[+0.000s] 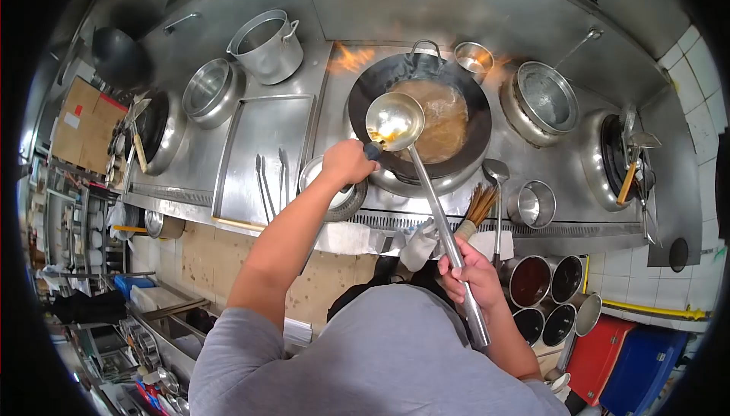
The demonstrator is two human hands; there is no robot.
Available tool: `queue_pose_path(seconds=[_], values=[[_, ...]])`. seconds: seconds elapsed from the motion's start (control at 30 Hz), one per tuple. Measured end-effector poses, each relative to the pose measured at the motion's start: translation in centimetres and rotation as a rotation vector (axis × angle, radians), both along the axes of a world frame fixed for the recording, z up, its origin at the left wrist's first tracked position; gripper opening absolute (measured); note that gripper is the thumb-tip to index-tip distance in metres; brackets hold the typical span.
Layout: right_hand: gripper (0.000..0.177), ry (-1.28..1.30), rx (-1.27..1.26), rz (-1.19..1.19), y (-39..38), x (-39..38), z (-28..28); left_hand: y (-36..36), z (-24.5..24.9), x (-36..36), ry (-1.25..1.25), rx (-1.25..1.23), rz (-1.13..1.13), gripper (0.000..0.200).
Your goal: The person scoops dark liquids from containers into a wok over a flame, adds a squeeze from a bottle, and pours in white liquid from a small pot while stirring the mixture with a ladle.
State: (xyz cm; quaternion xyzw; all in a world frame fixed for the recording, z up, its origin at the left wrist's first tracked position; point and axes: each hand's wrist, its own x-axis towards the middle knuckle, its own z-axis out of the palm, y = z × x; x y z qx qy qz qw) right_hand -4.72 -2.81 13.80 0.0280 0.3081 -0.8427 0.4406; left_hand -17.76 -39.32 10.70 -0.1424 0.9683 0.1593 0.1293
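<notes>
My right hand (470, 271) is closed round the metal handle of a long ladle (395, 121), whose bowl hangs over the left part of a black wok (479, 104). Brown bubbling liquid (442, 119) lies in the wok. Close to the wok's lower left rim, my left hand (348, 163) is closed on a small dark bottle (372, 151), its tip at the ladle's bowl. A little amber liquid shows in the bowl. Below my left hand sits a round white-and-grey container (312, 175), partly hidden by my wrist.
Flames (350, 58) rise behind the wok. A tray (258, 142) with tongs and a tall pot (266, 47) stand left. On the right are a water-filled pot (546, 96), a small pot (532, 204), a bamboo brush (477, 209), a spatula (496, 171) and several sauce containers (530, 281).
</notes>
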Motion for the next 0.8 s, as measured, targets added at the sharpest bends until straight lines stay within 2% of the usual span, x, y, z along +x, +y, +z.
queue_pose_path(seconds=[0.2,0.37,0.8], values=[[0.076,-0.038,0.012,0.034,1.0,-2.2,-0.2,0.4,-1.4,-0.9,-0.061,-0.022,0.018,0.052],[0.076,-0.076,-0.005,0.014,1.4,-3.2,-0.1,0.3,-2.3,-1.4,-0.015,-0.031,0.020,0.050],[0.071,-0.071,-0.037,0.049,1.7,-4.3,-0.4,0.2,-2.0,-1.8,-0.011,-0.023,0.048,0.049]])
